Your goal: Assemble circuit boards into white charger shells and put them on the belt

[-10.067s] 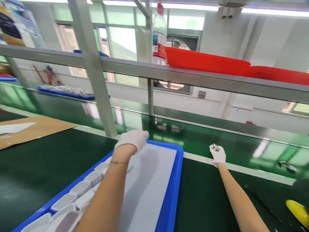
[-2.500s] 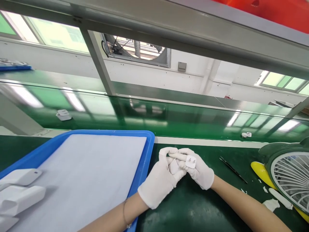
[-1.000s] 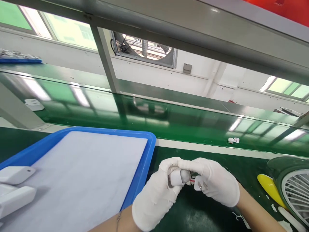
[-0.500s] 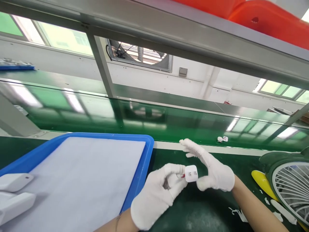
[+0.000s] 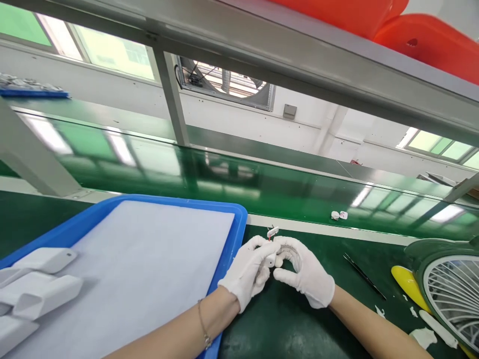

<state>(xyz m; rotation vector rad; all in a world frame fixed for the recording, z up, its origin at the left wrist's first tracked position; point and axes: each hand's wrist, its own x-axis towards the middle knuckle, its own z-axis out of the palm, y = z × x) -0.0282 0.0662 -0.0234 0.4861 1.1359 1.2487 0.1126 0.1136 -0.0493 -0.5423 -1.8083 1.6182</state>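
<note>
"Green counter (image 5: 284, 321), one blue tray (image 5: 241, 214) at left: what step?"

"Close handwork, it appears: right of the tray, left hand (image 5: 247, 271) clamps fingers on one white housing (image 5: 270, 261); right hand (image 5: 309, 276) holds fingers and thumb apart."

"Next move?"

"Likely calls for a steady left hold. Two white plates show: one (image 5: 273, 232) just beyond the housing, one (image 5: 343, 215) far right."

A green fan (image 5: 451, 284) with a round white grille stands right of the fingers (image 5: 286, 275). Curved red plastic trays (image 5: 445, 45) sit on a grey metal shelf (image 5: 318, 62) beyond and above the fingers
</note>
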